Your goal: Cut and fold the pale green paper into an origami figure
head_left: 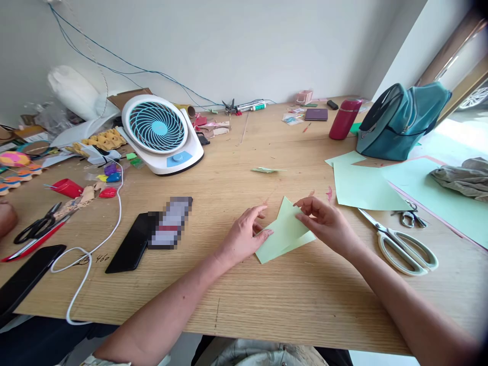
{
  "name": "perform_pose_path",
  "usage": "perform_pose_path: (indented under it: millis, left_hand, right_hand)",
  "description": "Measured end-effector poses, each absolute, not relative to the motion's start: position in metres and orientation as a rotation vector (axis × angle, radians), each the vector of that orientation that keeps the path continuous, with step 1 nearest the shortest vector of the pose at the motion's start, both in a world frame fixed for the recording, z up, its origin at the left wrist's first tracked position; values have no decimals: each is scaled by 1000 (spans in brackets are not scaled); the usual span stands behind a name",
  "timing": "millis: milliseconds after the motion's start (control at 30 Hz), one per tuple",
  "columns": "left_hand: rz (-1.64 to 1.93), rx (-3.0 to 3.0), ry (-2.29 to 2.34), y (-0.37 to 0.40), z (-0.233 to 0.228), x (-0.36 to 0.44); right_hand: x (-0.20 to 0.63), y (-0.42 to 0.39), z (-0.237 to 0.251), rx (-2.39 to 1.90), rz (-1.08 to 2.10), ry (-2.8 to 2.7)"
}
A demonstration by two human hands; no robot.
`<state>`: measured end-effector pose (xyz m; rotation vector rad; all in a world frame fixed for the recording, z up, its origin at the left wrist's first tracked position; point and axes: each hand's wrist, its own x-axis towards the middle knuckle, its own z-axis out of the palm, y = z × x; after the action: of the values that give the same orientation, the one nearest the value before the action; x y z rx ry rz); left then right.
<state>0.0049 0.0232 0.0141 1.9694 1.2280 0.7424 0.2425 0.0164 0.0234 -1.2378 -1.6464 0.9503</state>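
Observation:
A pale green sheet of paper [286,227], folded over on itself, lies on the wooden table in front of me. My left hand [246,231] rests at its left edge, thumb on the paper and the other fingers curved apart from it. At the upper right, my right hand [324,221] pinches a flap of the same paper between thumb and fingers. Beyond both hands lies a small folded piece of green paper [268,170]. White-handled scissors [404,249] lie to the right of my right hand.
Larger green sheets [366,185] spread on the right, near a teal bag [400,124] and a red bottle [345,119]. On the left are a white fan [162,132], phones [131,243], a white cable [116,223] and black scissors [36,226]. Another person's hand [6,217] shows at the left edge.

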Motion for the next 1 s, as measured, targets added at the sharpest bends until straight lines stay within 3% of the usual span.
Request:
perform_pose_path:
  millis: [300, 533, 767, 1000]
  left_hand:
    - [562, 1371, 882, 18, 22, 7]
    - [882, 1091, 829, 20, 14, 12]
    - [1037, 990, 769, 15, 17, 18]
    - [949, 985, 668, 9, 14, 23]
  right_hand:
    - [238, 14, 32, -1061, 954, -1504]
    - [242, 14, 27, -1064, 665, -1422]
    - [218, 4, 20, -1068, 1167, -1684]
    - [205, -5, 15, -1132, 1109, -1716]
